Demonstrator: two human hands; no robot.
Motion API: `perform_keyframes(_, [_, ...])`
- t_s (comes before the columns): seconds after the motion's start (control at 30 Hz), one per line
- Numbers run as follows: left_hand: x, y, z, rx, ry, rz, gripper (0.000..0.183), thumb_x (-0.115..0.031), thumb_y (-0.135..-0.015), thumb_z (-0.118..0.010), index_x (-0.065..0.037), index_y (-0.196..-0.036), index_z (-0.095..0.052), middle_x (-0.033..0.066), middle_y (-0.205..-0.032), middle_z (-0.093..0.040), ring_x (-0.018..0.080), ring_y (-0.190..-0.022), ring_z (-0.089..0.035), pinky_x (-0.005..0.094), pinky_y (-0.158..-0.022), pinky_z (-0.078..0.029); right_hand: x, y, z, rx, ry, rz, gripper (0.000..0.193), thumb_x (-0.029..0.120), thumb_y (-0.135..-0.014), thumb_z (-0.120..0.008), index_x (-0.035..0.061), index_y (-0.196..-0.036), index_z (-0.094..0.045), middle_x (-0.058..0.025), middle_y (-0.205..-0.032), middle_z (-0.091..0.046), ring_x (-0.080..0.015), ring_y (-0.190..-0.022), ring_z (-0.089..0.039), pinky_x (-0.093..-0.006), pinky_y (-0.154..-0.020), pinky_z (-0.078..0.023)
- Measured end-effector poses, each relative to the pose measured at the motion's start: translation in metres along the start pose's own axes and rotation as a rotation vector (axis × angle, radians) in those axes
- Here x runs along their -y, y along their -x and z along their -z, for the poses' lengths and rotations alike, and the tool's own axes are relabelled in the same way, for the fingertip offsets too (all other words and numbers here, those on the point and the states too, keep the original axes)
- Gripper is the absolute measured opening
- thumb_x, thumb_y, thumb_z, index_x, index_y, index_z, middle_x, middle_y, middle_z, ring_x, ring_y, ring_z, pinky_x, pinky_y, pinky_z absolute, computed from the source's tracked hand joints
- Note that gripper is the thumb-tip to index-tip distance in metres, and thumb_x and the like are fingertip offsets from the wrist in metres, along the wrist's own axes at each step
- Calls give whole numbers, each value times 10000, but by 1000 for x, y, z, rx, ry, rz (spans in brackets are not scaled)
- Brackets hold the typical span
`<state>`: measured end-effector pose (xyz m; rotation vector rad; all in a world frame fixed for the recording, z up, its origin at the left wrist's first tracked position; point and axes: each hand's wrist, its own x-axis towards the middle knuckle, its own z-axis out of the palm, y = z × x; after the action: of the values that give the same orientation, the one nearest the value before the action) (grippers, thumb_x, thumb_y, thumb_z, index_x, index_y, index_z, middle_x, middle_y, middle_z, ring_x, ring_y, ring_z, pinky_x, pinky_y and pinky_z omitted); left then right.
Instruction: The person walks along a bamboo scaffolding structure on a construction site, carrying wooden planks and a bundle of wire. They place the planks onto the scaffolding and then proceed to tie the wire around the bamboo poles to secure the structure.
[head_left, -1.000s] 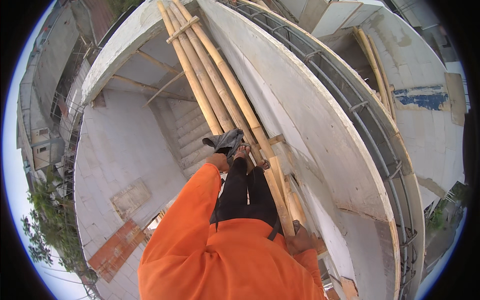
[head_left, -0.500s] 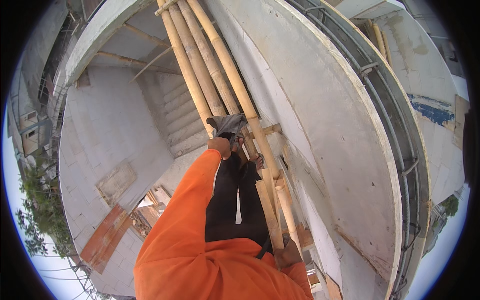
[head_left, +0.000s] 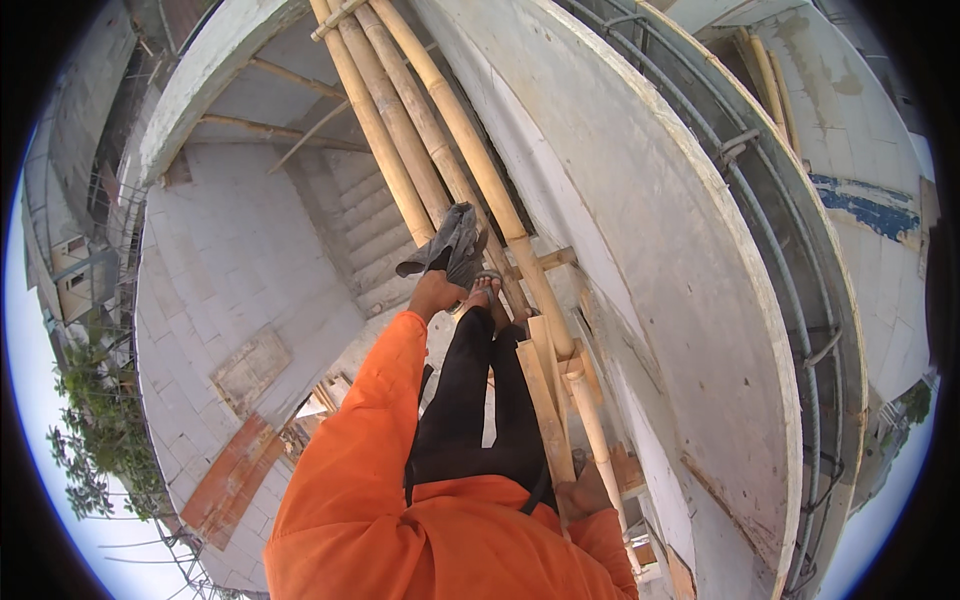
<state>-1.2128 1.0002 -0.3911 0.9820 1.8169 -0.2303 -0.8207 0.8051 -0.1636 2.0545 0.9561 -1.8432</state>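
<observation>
My left hand (head_left: 436, 293) is stretched out in front of my legs and closed on a crumpled dark grey plastic bag (head_left: 459, 245). The bag hangs over the bamboo poles (head_left: 430, 130), just above my sandalled feet (head_left: 489, 287). Low on my right side, my right hand (head_left: 588, 492) is wrapped around an upright wooden plank (head_left: 546, 410); some of its fingers are hidden. Next to that plank, a thinner bamboo pole (head_left: 598, 445) runs down past my right hand.
A curved grey concrete wall (head_left: 650, 240) rises close on my right, with steel rebar (head_left: 790, 290) along its outer side. Concrete steps (head_left: 370, 235) lie below on the left, beside a pale block wall (head_left: 230, 260). A short wooden crosspiece (head_left: 545, 263) juts out under the poles.
My left hand and the grey bag have shifted slightly, and the bag has swung into a more upright, folded shape. My right hand stays at the plank. The view has tilted a little.
</observation>
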Motion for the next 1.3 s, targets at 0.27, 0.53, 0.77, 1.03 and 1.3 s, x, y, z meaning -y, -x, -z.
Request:
perform_keyframes(0.27, [21,-1,16,-275,292,115,553,-371,-582,-730,123,-814,-643,304,-851,-638,393,-856,-645,395,-766,-500,55,8,13,83,-20,-131,941,116,-523,-775,-58,-1341,-343,-229,-1285,-465,-345,-1240,-432,-366,-1045,-342])
perform_keyframes(0.53, [37,-24,12,-317,421,314,543,-318,-612,-713,130,-911,-646,298,-937,-648,378,-946,-637,403,-795,-489,-51,-16,-10,136,-140,-77,790,75,-546,-747,-44,-1257,-424,-198,-1163,-545,-315,-1078,-544,-369,-915,-445])
perform_keyframes(0.77, [41,-85,-34,-410,542,330,522,-319,-622,-745,122,-881,-645,250,-888,-649,331,-839,-643,394,-708,-480,-2,-10,-5,158,-323,-105,543,2,-576,-704,-29,-1098,-558,-103,-949,-642,-226,-867,-623,-329,-775,-489])
perform_keyframes(1.03, [-4,-109,-41,-346,934,333,516,-344,-680,-764,108,-878,-612,131,-745,-611,197,-576,-535,343,-503,-388,15,-8,0,154,-297,-194,510,-38,-575,-685,-22,-1074,-579,-80,-947,-644,-196,-860,-616,-317,-770,-489])
perform_keyframes(1.3, [19,-74,-26,-507,771,382,372,-262,-708,-638,100,-795,-637,136,-677,-635,242,-634,-597,356,-606,-440,3,-12,-3,170,-363,-151,505,-27,-570,-687,-20,-1060,-567,-86,-952,-632,-196,-859,-602,-318,-767,-479])
